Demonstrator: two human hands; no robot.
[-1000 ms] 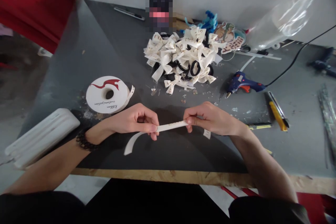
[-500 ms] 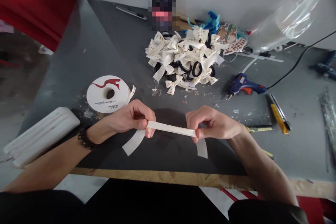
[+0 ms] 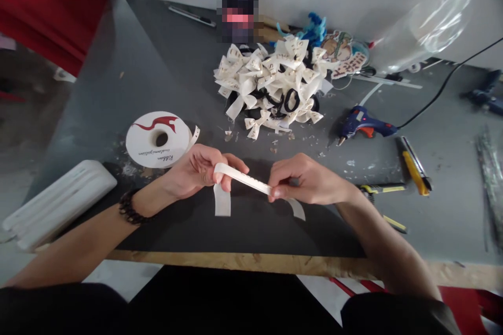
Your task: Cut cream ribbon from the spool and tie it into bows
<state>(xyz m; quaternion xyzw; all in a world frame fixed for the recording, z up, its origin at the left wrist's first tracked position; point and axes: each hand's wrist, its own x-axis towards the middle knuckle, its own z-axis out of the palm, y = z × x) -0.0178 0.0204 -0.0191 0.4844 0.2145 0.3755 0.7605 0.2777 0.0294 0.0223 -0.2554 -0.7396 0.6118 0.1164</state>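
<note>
A strip of white printed ribbon [image 3: 245, 179] stretches between my two hands, above the near part of the dark tabletop. My left hand [image 3: 204, 170] has the ribbon between thumb and fingers, where it bends over and one tail drops toward the table. The other end is pinched by my right hand [image 3: 301, 180], with a short tail sticking out below and behind its fingers. Just beyond my left hand lies a white ribbon spool [image 3: 143, 141] with a red design and a loose end of ribbon. A heap of white ribbon bows [image 3: 271, 76] with black hair ties sits farther back.
A blue glue gun [image 3: 365, 123] with a black cable lies at the right, beside a yellow utility knife [image 3: 414, 167] and another yellow-edged cutter [image 3: 385, 188]. At the left rests a white oblong case [image 3: 63, 204]. Another cutter [image 3: 192, 15] lies at the back.
The ribbon span between my hands has shortened and tilts more, its left end higher. My right hand has shifted left, and the ribbon now folds over at my left fingers.
</note>
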